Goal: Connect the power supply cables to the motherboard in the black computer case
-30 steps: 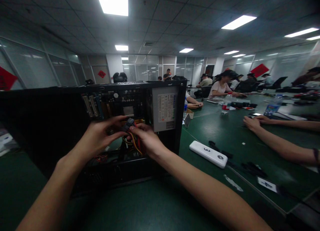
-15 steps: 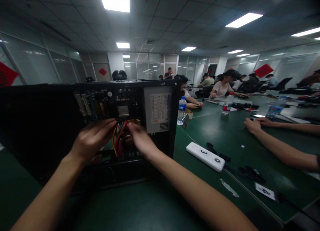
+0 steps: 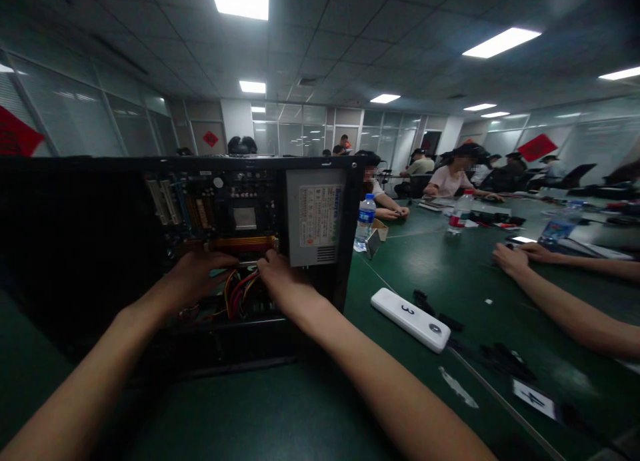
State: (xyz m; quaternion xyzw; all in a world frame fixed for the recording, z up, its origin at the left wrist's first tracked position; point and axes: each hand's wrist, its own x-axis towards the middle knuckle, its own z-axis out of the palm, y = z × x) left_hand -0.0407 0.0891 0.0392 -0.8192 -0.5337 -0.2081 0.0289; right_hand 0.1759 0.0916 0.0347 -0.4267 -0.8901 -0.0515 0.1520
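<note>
An open black computer case (image 3: 320, 162) stands on its side edge before me, its motherboard (image 3: 210, 211) and grey power supply (image 3: 315, 214) showing. Both my hands reach inside. My left hand (image 3: 195, 274), slightly blurred, has its fingers pointing right, closed near a thin pale-edged piece (image 3: 248, 264). At the other end of that piece, the bent fingers of my right hand (image 3: 283, 281) are closed; what they grip is mostly hidden. Red, yellow and black wires (image 3: 237, 294) hang just below. Orange and yellow slots (image 3: 250, 243) lie above the fingertips.
Right of the case, a white power bank (image 3: 410, 319) marked 3, black cables (image 3: 507, 361) and a card (image 3: 534, 399) marked 4 lie on the green table (image 3: 425, 254). Water bottles (image 3: 365, 221) stand farther back. Another person's hands (image 3: 520, 254) rest at right; several people sit beyond.
Both my hands have moved down slightly inside the case. The coloured wires between them now sit lower, and the orange and yellow slots are uncovered. The view has shifted a little.
</note>
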